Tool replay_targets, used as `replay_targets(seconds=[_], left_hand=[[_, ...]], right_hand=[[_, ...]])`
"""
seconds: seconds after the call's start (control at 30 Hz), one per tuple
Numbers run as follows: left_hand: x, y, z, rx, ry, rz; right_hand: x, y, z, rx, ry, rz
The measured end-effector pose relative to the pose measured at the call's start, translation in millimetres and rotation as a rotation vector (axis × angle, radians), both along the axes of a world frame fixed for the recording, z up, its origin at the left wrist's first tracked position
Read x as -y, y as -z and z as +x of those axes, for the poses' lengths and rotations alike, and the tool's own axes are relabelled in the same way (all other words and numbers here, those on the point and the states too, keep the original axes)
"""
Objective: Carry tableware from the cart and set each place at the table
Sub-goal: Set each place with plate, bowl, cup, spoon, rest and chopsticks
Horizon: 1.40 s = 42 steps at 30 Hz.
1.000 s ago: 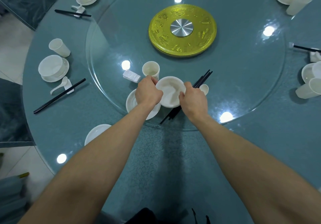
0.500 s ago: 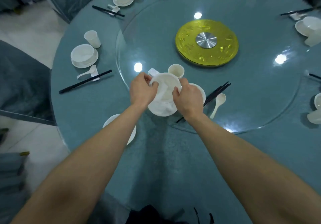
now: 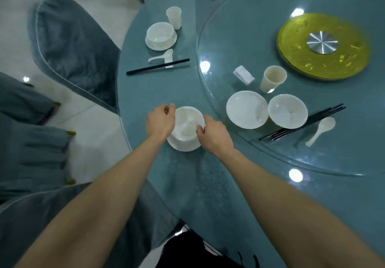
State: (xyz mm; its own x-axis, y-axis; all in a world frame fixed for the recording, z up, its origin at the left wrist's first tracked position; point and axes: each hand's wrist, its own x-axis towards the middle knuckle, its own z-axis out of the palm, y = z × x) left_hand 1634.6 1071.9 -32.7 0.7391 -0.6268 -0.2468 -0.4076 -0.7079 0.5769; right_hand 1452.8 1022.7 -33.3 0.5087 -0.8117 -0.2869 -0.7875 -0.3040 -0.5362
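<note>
Now, your left hand (image 3: pixel 161 122) and right hand (image 3: pixel 214 136) curl around opposite rims of the white bowl (image 3: pixel 188 125) on its saucer (image 3: pixel 183 146) near the table (image 3: pixel 166 93) edge, a piece that looks light, rigid, slick and breakable.

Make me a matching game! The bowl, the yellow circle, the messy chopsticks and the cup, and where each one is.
Things:
1. nearest white round bowl
2. yellow round disc
3. loose bundle of black chopsticks
4. white cup on the glass turntable

Places:
A. beside a white wrapped packet
B. gripped by the left hand and right hand
C. beside a loose white spoon
D. ringing a shiny metal hub

Pairs: 1-B, 2-D, 3-C, 4-A.
</note>
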Motion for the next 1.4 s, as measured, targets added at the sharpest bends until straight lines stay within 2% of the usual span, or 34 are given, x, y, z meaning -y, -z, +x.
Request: replay_targets(seconds=[0.23,0.53,0.77,1.03,1.17,1.4], left_hand=[[-10.5,8.8,1.5,0.024,0.022,0.084],[52.1,-14.5,-8.5,0.104,0.153,-0.030],[140.1,-38.3,-37.9,0.130,0.566,-0.063],[241.8,-36.7,-63.7,0.367,1.042,0.103],[272.4,-20.9,-64.1,0.477,1.150,0.140],[286.0,-11.8,-57.7,0.586,1.219,0.066]], right_hand=[[-9.0,3.1,-2.0,-0.062,-0.016,0.067],[32.9,-27.7,-33.1,0.031,0.122,-0.036],[89.7,-43.0,-73.4,0.080,0.269,-0.108],[120.5,-45.0,-97.3,0.113,0.319,-0.095],[128.9,-45.6,-100.8,0.154,0.331,-0.092],[135.8,-45.3,-100.9,0.162,0.331,-0.092]])
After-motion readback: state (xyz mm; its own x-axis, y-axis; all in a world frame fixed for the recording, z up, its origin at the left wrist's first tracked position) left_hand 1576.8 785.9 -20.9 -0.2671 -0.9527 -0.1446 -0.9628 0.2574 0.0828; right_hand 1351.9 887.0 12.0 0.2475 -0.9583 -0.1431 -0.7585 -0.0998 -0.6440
